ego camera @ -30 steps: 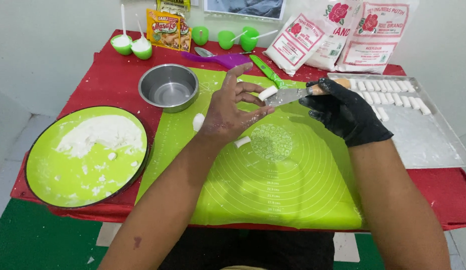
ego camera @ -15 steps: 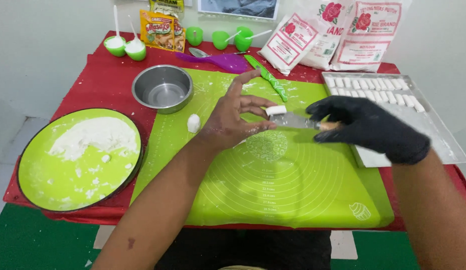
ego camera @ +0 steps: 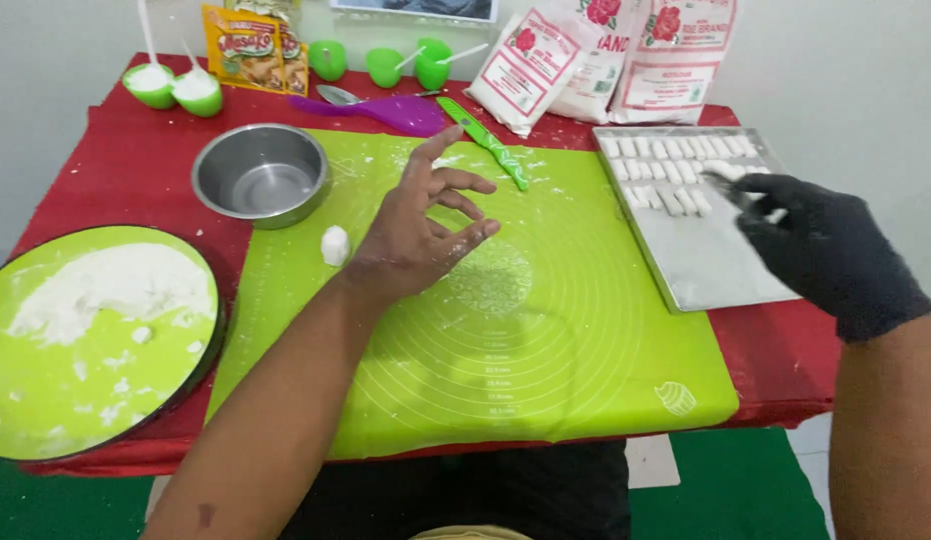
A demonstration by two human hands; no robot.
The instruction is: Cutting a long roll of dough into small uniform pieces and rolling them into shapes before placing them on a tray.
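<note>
Far left, round green tray [ego camera: 45,420] dusted with white flour, sitting on the red-covered counter [ego camera: 115,170]. Next over, steel bowl [ego camera: 262,172], looks empty. Just right of it a small white dough lump [ego camera: 334,244] lies on the green silicone mat [ego camera: 545,350], touching nothing, close beside the left wrist.

Left hand [ego camera: 417,240] bare, hovering over the mat, fingers spread and slightly curled, holding nothing; some flour on the skin. Behind it at the mat's top edge: purple spoon [ego camera: 385,108], green-handled knife [ego camera: 482,140], small green cups [ego camera: 383,66] and flour bags [ego camera: 595,55] at the back.

Right side, metal baking tray [ego camera: 705,260] with rows of small white cut dough pieces [ego camera: 665,160] packed at its far end, the near part bare and floured. Right hand [ego camera: 815,245] in a black glove is over the tray's right edge, fingers drawn together around a thin metal blade or scraper [ego camera: 725,182] whose tip reaches the pieces; the exact grip is hard to make out.

Handling judgement: pieces look soft, light, sticky where not floured, easy to squash or deform. Best lifted from under with the blade, or pinched lightly on the short floured sides, not pressed on top. Same for the lump: gentle grip round its sides.
</note>
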